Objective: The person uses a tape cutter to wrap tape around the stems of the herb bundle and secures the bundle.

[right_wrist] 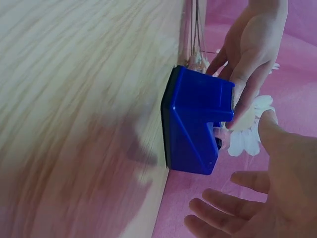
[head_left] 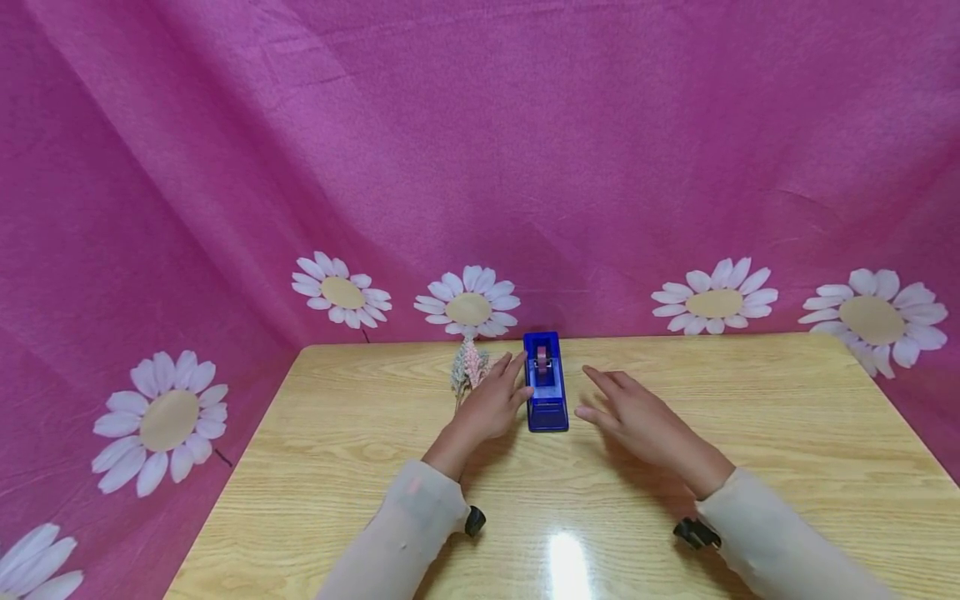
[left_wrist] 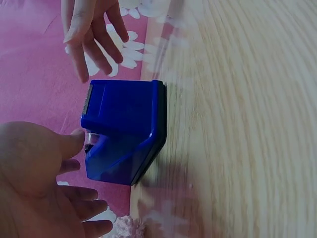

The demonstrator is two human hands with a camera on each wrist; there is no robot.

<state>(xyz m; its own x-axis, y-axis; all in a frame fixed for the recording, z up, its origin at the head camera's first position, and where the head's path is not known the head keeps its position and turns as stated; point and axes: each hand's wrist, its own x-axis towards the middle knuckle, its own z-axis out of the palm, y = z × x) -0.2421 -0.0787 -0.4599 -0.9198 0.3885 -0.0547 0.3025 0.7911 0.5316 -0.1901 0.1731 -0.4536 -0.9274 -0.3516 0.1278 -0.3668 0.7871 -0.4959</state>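
A blue tape dispenser stands at the back of the wooden table, with a small roll of tape set in its middle. On its left side is my left hand, fingers extended and close to the dispenser; whether they touch it I cannot tell. My right hand hovers to the right, apart from it, with fingers spread and nothing held. In the left wrist view the dispenser lies between both hands, its serrated cutter showing. The right wrist view shows the dispenser's other side.
A small bunch of dried flowers, pink and grey-green, lies left of the dispenser, partly behind my left hand. The wooden table meets a pink cloth printed with white daisies at its back edge.
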